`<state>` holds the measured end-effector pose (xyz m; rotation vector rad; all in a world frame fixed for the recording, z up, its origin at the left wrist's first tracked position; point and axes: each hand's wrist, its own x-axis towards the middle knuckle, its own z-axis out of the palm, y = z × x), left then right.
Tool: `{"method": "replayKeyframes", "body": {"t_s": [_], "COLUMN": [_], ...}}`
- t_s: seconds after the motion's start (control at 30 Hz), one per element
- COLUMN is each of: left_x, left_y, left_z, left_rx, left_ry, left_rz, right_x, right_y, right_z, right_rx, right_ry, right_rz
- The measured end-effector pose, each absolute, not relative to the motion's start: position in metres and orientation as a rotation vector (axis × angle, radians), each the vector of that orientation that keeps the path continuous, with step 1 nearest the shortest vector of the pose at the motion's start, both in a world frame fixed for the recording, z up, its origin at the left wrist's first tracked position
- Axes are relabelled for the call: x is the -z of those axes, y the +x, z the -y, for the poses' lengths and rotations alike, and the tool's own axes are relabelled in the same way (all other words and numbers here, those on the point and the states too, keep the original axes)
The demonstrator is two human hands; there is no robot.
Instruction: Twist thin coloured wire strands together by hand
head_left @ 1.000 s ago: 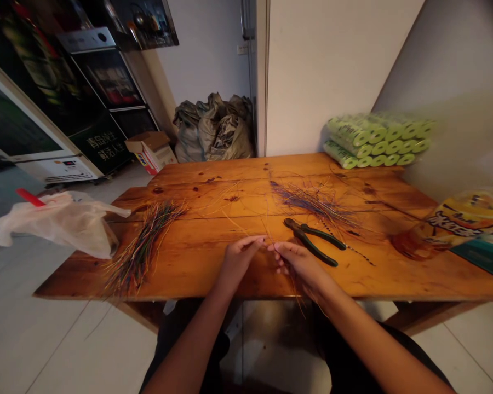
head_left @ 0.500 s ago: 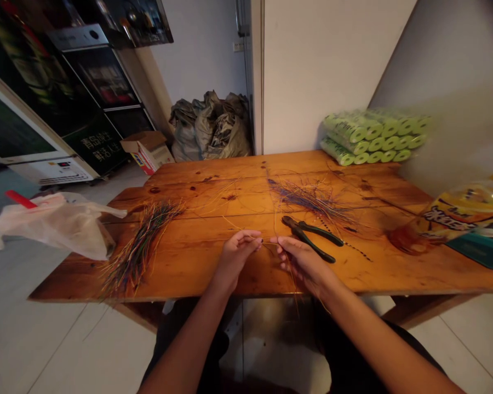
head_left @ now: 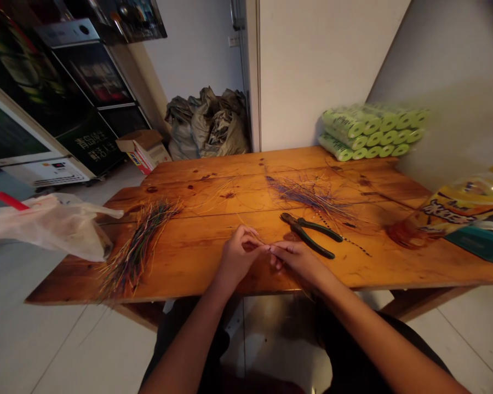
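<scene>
Head view: we're holding a thin yellowish wire (head_left: 258, 237) btwn our L hand (head_left: 238, 256) and R hand (head_left: 296, 259), over the near side of the wooden desk (head_left: 205, 241).

Main risk, we're thinking: the wire's slipping loose or kinking, b/c it's looking v. thin and only the tips of thumb and finger are gripping it. W/ both hands sitting this close, we're also covering most of the pinched spot, so a bad bend could be going unnoticed. Faint ends are trailing under the R hand nr the desk edge; if they're catching on the edge or our clothes, they could be tugging the wire sideways.

Pliers (head_left: 298, 226) are lying just beyond the R hand, handles spread a bit & pointing our way; a careless R wrist could be knocking them into the purple-blue wire pile (head_left: 308, 196) or the striped strand (head_left: 356, 248) nearby. The other wire bundle (head_left: 143, 241) is lying well off to the L, some ends hanging past the near edge, so a sleeve or leg could be dragging it off.

Grip now: L thumb & index are pressing together at the tips w/ a rounded gap behind, pinching the wire. R thumb is pressing on its index, pinching the same wire, other fingers curling under. Both tips are about touching; exact contact we're not making out.
</scene>
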<state>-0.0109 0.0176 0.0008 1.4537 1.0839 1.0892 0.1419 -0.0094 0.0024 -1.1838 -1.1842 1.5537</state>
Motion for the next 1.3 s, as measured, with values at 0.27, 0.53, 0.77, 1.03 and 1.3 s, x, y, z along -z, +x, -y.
{"method": "replayKeyframes", "body": {"t_s": [0.27,0.53,0.77,1.03,1.3], "left_x": [-0.010,-0.010,-0.011,-0.009,-0.013], "left_y": [-0.018,-0.023,-0.026,-0.012,-0.028], "left_z": [-0.015,-0.012,-0.011,-0.009,-0.025], "left_rx": [-0.993,-0.760,-0.943,-1.008,-1.363], "left_ry": [1.337,1.296,1.268,1.276,1.008], "left_rz": [-0.929,-0.821,-0.940,-0.869,-0.789], "right_x": [-0.008,-0.019,-0.014,-0.015,-0.011], "right_y": [0.144,0.154,0.147,0.138,0.148], "right_z": [0.018,0.025,0.035,0.030,0.000], "right_rx": [-1.748,-2.002,-1.923,-1.761,-1.127], "right_ry": [-1.017,-1.002,-1.052,-0.997,-1.159], "right_rz": [0.954,1.037,1.027,0.960,1.292]}}
